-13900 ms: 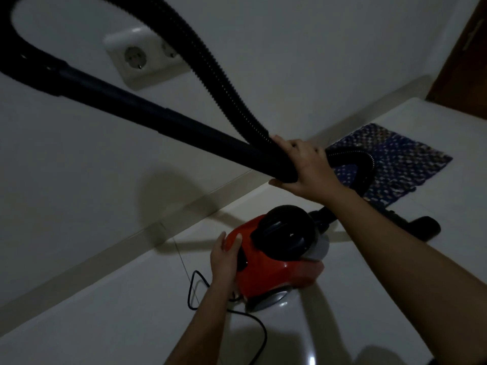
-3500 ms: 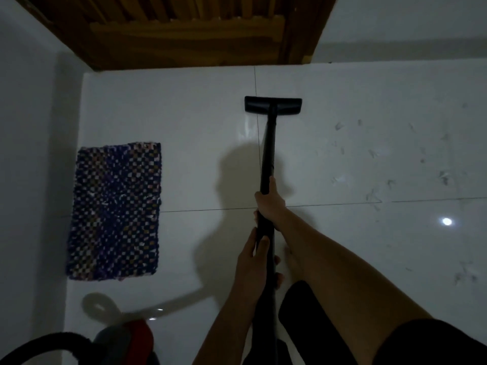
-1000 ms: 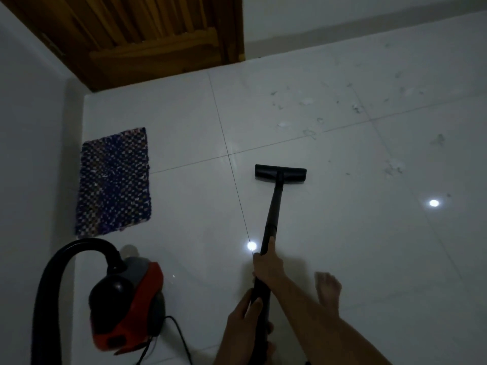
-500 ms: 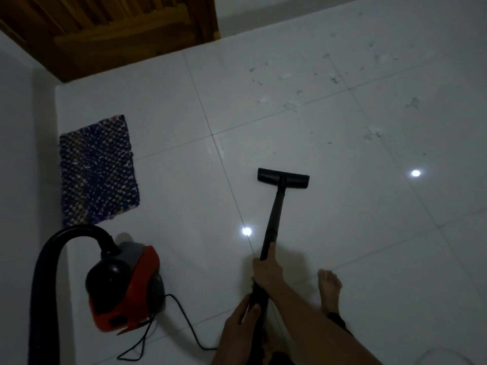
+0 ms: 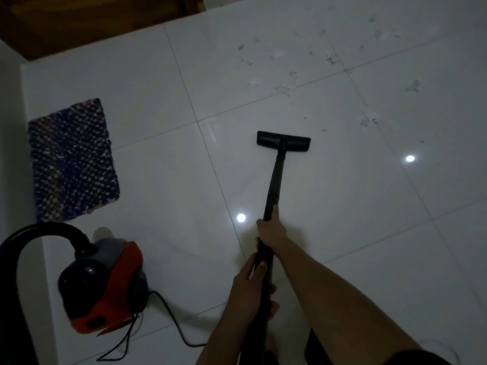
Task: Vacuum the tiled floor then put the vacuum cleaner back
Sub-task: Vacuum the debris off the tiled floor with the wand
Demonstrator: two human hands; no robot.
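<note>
We look down at a glossy white tiled floor [image 5: 342,233] in dim light, with both our bare hands wrapped around the black wand [image 5: 275,177] of a vacuum cleaner. Our right hand [image 5: 271,229] grips the wand higher up its length, farther from our body, fingers closed around it with the thumb lying along the tube. Our left hand [image 5: 249,288] is closed around the same wand nearer to us, just below the right hand. The wand runs forward and ends in a flat black floor head [image 5: 283,141] that rests on the tile, near the middle of the view. Beyond and to the right of the head, well apart from it, pale scraps of debris [image 5: 284,88] lie scattered over several tiles. The red and black vacuum cleaner body [image 5: 105,283] sits on the floor at the lower left, close to the white wall [image 5: 10,154], with a black hose [image 5: 39,230] arching up out of its front end and curving down toward the left edge. A thin black cord [image 5: 171,320] trails from the body across the tile toward our legs. A dark blue woven mat [image 5: 72,159] lies flat beside the wall, just beyond the vacuum body. A wooden door [image 5: 79,17] shows at the top left. Two bright light reflections shine on the tiles.
</note>
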